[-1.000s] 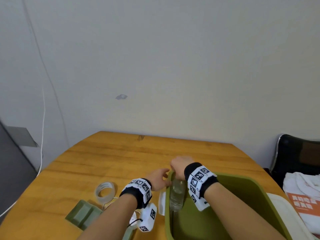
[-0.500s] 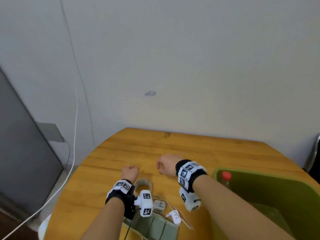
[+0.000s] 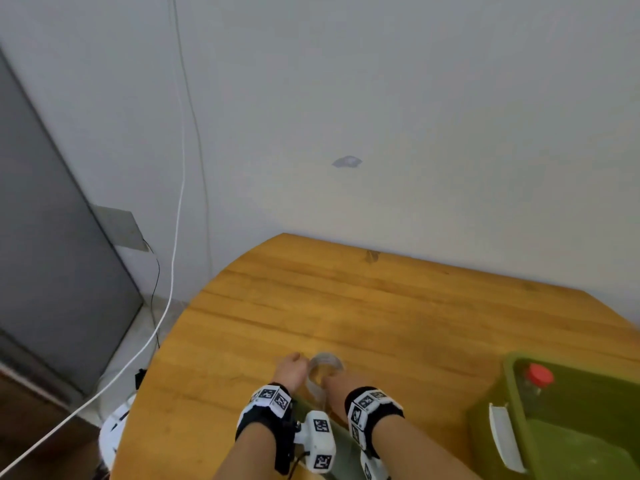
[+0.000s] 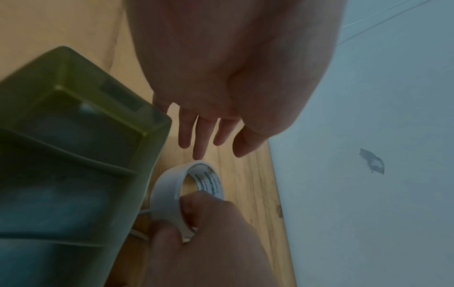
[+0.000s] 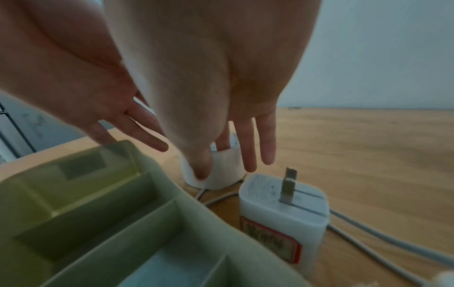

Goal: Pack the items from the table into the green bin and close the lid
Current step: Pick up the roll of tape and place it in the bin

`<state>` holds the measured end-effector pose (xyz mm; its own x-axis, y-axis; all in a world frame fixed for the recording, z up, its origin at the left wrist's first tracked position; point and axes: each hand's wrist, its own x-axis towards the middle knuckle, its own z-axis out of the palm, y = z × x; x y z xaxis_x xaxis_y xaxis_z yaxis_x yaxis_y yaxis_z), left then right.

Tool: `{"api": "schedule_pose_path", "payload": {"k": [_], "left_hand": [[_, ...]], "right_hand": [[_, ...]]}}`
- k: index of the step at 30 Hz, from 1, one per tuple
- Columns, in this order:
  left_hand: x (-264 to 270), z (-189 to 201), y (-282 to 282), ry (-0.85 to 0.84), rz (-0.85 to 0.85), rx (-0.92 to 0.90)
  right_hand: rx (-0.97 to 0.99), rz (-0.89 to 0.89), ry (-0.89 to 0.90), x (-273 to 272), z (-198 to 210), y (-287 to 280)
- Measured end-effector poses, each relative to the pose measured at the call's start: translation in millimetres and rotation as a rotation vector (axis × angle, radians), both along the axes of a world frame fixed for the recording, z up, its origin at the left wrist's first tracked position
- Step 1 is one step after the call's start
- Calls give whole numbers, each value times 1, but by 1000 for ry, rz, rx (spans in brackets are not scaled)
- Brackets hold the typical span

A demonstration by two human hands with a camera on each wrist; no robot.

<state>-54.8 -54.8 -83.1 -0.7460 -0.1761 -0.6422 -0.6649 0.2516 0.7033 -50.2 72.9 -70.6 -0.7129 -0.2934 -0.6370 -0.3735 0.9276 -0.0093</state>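
Observation:
A white tape roll point(image 3: 325, 363) point(image 4: 169, 192) point(image 5: 221, 170) stands on edge on the wooden table point(image 3: 381, 306). My right hand point(image 3: 337, 382) point(image 5: 211, 155) pinches it, thumb on the outside and a finger through the hole. My left hand point(image 3: 292, 367) point(image 4: 211, 147) hovers just left of the roll with straight fingers, holding nothing. The green bin point(image 3: 485, 420) stands open at the right, with a red-capped bottle point(image 3: 538, 374) upright inside. A white charger plug point(image 5: 282, 203) with its cable lies beside the roll. No lid is in view.
A green divided tray point(image 5: 98, 203) point(image 4: 73, 155) sits on the table under my wrists, close to the roll. The table's rounded edge falls away at the left, where a white cable point(image 3: 173, 271) hangs down the wall beside a grey panel point(image 3: 52, 254).
My hands left the bin, where the bottle now stands alone, and moved left to the tape roll. The right hand has taken hold of the roll. The view has swung left.

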Motion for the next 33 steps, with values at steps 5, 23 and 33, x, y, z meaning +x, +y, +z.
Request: {"api": "schedule_pose_path", "payload": {"k": [5,23,33], "left_hand": [[2,7,6,0,-29,-2],[-14,140,63,317,236,353],[38,210,237,378,47,559]], "right_hand": [[41,-14,-40,-10,16,-7],[-452,115,609,1,188,76],[-750,-355,540,68,225,267]]}}
